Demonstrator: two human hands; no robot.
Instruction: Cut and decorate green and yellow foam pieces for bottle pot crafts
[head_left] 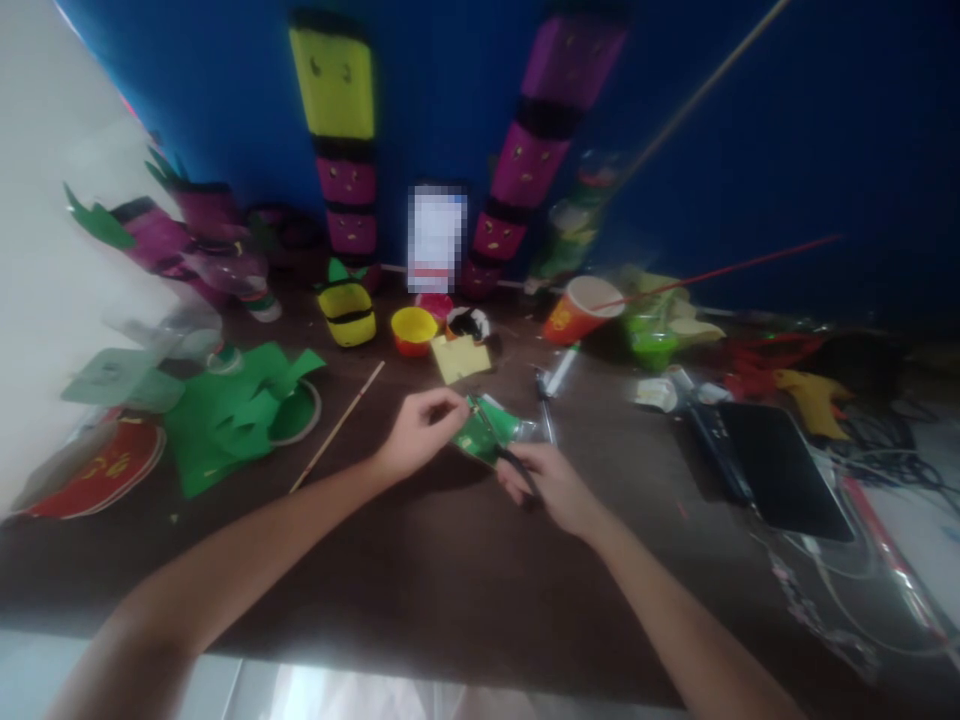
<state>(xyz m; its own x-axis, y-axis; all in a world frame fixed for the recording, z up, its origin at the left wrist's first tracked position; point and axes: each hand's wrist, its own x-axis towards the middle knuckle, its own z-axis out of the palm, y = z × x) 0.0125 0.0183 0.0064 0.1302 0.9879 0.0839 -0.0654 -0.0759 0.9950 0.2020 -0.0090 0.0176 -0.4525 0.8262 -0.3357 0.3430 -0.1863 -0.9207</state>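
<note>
Above a dark counter (450, 590), a person's right hand (551, 482) closes around the black handles of scissors (517, 466), while the left hand (421, 432), fingers bent, pinches the edge of a green piece (472, 441). The piece sits between both hands, near a yellow scrap (461, 360); blur hides whether the blades touch it.

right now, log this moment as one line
left hand: at green piece | right hand: holds scissors, blades at green piece | nearby: yellow piece, black pen
</note>
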